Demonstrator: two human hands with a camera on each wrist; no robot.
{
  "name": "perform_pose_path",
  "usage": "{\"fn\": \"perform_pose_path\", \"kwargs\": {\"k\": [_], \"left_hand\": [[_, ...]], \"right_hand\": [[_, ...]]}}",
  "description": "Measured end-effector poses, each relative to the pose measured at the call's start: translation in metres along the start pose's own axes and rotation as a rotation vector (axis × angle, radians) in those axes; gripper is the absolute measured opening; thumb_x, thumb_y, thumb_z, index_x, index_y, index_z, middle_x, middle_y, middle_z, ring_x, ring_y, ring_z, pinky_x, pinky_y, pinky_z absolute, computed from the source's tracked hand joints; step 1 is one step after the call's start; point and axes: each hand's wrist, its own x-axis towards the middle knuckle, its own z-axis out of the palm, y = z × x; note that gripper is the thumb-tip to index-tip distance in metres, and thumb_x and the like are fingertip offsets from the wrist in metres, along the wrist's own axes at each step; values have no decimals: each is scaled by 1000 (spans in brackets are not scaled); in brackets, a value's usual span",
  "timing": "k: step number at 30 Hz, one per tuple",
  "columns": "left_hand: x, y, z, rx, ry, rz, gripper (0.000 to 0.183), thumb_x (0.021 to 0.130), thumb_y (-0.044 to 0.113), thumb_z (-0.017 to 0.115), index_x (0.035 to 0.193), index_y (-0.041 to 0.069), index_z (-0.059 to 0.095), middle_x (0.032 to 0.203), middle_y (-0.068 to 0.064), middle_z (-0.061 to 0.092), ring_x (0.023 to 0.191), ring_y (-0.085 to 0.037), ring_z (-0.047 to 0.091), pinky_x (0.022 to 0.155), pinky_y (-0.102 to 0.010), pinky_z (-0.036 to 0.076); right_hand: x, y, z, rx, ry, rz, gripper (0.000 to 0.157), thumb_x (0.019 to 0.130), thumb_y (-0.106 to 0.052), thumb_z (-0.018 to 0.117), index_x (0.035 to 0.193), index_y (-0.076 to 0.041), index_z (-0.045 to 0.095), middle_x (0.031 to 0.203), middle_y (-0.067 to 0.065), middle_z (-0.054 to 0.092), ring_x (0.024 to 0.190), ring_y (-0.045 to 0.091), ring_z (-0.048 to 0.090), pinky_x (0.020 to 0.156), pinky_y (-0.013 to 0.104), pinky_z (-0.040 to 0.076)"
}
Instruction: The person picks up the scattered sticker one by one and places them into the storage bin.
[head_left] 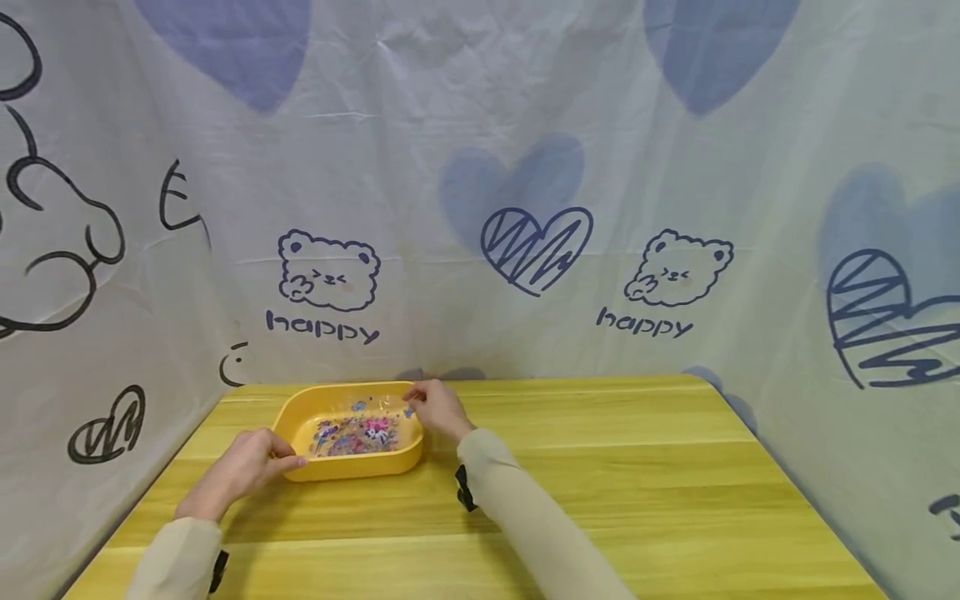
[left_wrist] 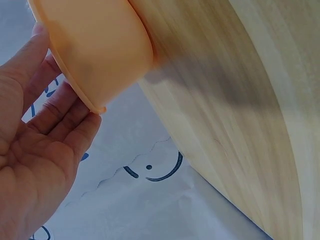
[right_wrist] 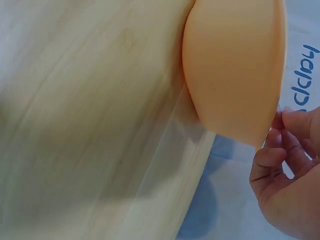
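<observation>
A yellow plastic basin (head_left: 352,468) with rounded corners sits at the table's far left. Small multicoloured shapes (head_left: 356,435), pink, purple and blue, cover its bottom; whether printed or loose I cannot tell. My left hand (head_left: 251,462) grips the near left corner, thumb over the rim and fingers against the outside. In the left wrist view, this hand (left_wrist: 50,125) holds the basin's edge (left_wrist: 75,90). At the far right corner, my right hand (head_left: 441,408) pinches the rim. The right wrist view has its curled fingers (right_wrist: 272,162) at the basin's lip; their tips are partly hidden.
The yellow wood-grain table (head_left: 600,475) stretches to the right of the basin. A white cloth (head_left: 450,333) with hearts and bears hangs right behind the table's back edge and along both sides.
</observation>
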Motion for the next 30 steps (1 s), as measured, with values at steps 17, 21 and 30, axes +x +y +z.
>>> {"fn": "perform_pose_path", "kwargs": {"k": [17,21,30], "left_hand": [[6,-1,4,-5,-26,-11,24,89,29,72,85,6,78,78,-1,67,68,-15,48,58,-26,38],[8,1,4,-10,-32,-20,24,89,29,72,86,6,78,77,-1,65,67,-15,47,58,-26,37],[7,1,0,0,-26,9,27,88,32,73,84,6,78,75,-1,65,66,-14,47,57,-26,38]], "right_hand": [[-2,11,-4,-131,67,-99,21,99,-14,57,114,-10,72,112,3,71,98,17,65,84,32,52],[-5,19,-5,-125,86,-143,20,99,-12,57,111,-9,73,108,3,72,94,16,65,80,29,51],[-15,29,-8,-162,136,-309,20,95,-5,57,105,-5,74,104,5,74,95,18,67,82,28,52]]}}
